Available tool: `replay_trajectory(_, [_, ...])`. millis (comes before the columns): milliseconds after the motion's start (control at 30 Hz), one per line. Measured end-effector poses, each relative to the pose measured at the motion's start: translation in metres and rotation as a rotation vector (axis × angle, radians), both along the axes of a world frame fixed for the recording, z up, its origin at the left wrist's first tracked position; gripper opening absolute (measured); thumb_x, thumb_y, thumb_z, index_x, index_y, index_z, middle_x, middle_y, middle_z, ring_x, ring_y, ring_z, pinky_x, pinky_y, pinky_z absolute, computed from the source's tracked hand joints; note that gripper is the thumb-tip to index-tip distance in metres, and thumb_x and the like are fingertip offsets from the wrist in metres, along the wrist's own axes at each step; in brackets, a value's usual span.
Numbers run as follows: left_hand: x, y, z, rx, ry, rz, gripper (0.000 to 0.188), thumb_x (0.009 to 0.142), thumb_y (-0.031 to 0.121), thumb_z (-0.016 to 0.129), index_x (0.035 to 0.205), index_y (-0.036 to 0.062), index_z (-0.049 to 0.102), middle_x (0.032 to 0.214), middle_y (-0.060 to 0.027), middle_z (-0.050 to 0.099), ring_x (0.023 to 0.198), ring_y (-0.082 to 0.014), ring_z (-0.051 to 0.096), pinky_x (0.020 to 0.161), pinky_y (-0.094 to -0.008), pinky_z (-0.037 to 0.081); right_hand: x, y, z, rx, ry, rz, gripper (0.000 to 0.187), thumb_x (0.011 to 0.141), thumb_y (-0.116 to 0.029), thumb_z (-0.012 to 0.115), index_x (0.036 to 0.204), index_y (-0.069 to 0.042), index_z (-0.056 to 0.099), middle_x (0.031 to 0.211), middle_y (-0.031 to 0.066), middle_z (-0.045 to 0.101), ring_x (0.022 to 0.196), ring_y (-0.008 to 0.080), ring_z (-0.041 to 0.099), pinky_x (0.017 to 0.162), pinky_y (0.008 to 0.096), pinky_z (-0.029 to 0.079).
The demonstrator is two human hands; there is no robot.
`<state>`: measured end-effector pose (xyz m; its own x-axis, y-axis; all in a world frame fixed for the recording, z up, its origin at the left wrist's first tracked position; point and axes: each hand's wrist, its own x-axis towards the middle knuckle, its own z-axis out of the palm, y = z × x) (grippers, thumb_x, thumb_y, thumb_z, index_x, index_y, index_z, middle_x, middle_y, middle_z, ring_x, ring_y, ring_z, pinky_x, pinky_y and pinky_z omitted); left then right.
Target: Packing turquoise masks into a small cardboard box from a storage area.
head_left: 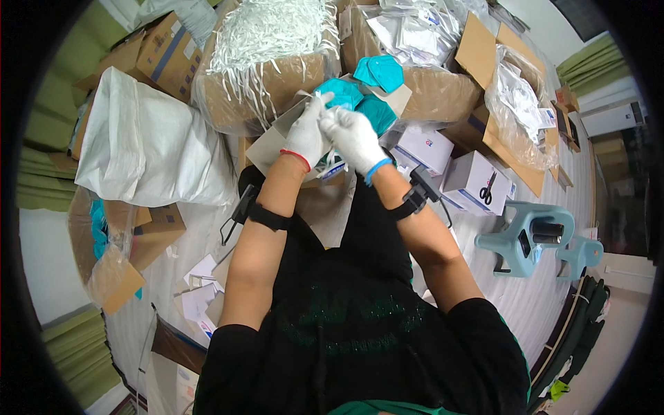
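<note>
My left hand (308,135), in a white glove with a red cuff, and my right hand (353,137), in a white glove with a blue cuff, meet in front of me with fingers closed. Thin white material shows at their fingertips; I cannot make out what they pinch. Just beyond and beneath them are teal folded face masks (339,93) in and over an open carton (270,149) between my knees. Another small stack of teal masks (379,72) lies on its far flap. The gloves hide part of the carton's inside.
Ahead stands a plastic-lined carton heaped with white strips (270,34), beside one of white packets (418,34). A white sack (149,145) bulges at left. On the right, black scissors (488,188) lie on a white box (465,181), near a blue stool (515,238).
</note>
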<state>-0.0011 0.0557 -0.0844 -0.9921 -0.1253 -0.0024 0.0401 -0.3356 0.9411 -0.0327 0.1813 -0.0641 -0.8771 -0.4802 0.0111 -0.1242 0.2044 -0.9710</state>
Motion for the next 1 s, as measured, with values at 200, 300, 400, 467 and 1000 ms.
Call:
replay_trajectory(200, [0.004, 0.004, -0.005, 0.234, -0.288, -0.217, 0.061, 0.101, 0.055, 0.035, 0.134, 0.0051, 0.048, 0.129, -0.0142, 0.057, 0.117, -0.0229, 0.057, 0.101, -0.0400, 0.046, -0.015, 0.022, 0.041, -0.437, -0.586, -0.039, 0.020, 0.095, -0.018, 0.055, 0.083, -0.005, 0.065, 0.067, 0.0006, 0.059, 0.049, 0.0079, 0.047, 0.045, 0.0225, 0.036])
replay_trajectory(300, [0.021, 0.023, 0.022, 0.240, -0.170, -0.370, 0.065, 0.100, 0.056, 0.036, 0.138, 0.0030, 0.044, 0.130, -0.0108, 0.058, 0.117, -0.0200, 0.058, 0.101, -0.0362, 0.046, -0.022, 0.023, 0.031, -0.514, -0.459, -0.230, 0.019, 0.094, -0.019, 0.057, 0.084, -0.006, 0.065, 0.066, 0.0005, 0.058, 0.047, 0.0075, 0.045, 0.044, 0.0220, 0.036])
replay_trajectory(400, [0.024, 0.022, 0.017, 0.177, -0.188, -0.433, 0.060, 0.103, 0.048, 0.037, 0.139, 0.0008, 0.043, 0.130, -0.0088, 0.057, 0.114, -0.0180, 0.059, 0.100, -0.0340, 0.046, -0.021, 0.029, 0.039, -0.441, -0.446, -0.229, 0.017, 0.092, -0.020, 0.059, 0.086, -0.006, 0.065, 0.067, 0.0005, 0.059, 0.048, 0.0076, 0.046, 0.044, 0.0216, 0.036])
replay_trajectory(467, [0.026, 0.024, 0.018, 0.093, -0.175, -0.445, 0.054, 0.104, 0.041, 0.039, 0.139, -0.0008, 0.043, 0.130, -0.0077, 0.056, 0.110, -0.0169, 0.060, 0.099, -0.0330, 0.046, -0.021, 0.030, 0.042, -0.527, -0.518, -0.231, 0.009, 0.087, -0.017, 0.062, 0.083, -0.008, 0.063, 0.065, -0.0012, 0.055, 0.047, 0.0078, 0.044, 0.043, 0.0219, 0.035])
replay_trajectory(1000, [0.039, 0.028, 0.040, -0.113, -0.144, -0.350, 0.026, 0.097, 0.021, 0.054, 0.083, 0.0021, 0.063, 0.072, 0.0007, 0.058, 0.064, -0.0062, 0.051, 0.060, -0.0230, 0.041, -0.026, 0.047, 0.036, -0.625, -0.484, -0.328, 0.016, 0.092, -0.017, 0.055, 0.085, -0.004, 0.063, 0.067, 0.0013, 0.058, 0.046, 0.0081, 0.047, 0.039, 0.0209, 0.033])
